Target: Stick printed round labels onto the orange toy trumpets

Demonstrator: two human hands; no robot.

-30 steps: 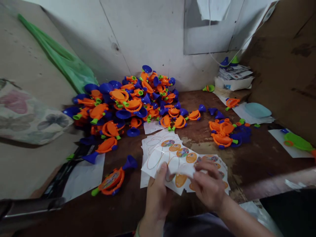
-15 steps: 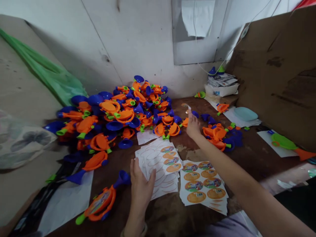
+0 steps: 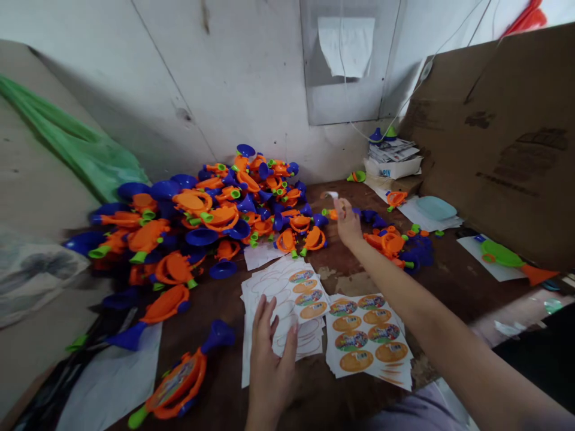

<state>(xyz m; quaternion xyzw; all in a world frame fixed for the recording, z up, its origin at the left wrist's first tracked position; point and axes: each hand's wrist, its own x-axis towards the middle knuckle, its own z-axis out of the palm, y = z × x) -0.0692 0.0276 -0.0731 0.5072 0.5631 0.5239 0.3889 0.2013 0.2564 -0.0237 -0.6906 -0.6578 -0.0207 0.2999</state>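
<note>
My right hand (image 3: 348,222) reaches out over the table, pinching a small peeled paper sticker (image 3: 330,194) at its fingertips. It is nearest to a small group of orange and blue plastic toy horns (image 3: 386,242). My left hand (image 3: 272,350) lies with spread fingers on a stack of white backing sheets (image 3: 281,305) with oval outlines. To its right is a stack of sheets of round orange stickers (image 3: 368,335). A finished orange toy horn (image 3: 175,383) with a round sticker lies near my left hand. A large heap of toy horns (image 3: 193,218) fills the table's left side.
The dark wooden table (image 3: 449,287) is stained and worn. A green plastic bag (image 3: 76,143) and a patterned cloth (image 3: 36,269) lie to the left. Cardboard (image 3: 494,149) stands at the right, near a box with papers (image 3: 393,161), a pale blue lid (image 3: 435,208) and a green toy (image 3: 501,254).
My hands have moved apart since they worked together over the sheets. My right hand has gone forward with the small sticker, and my left hand has settled on the backing sheets.
</note>
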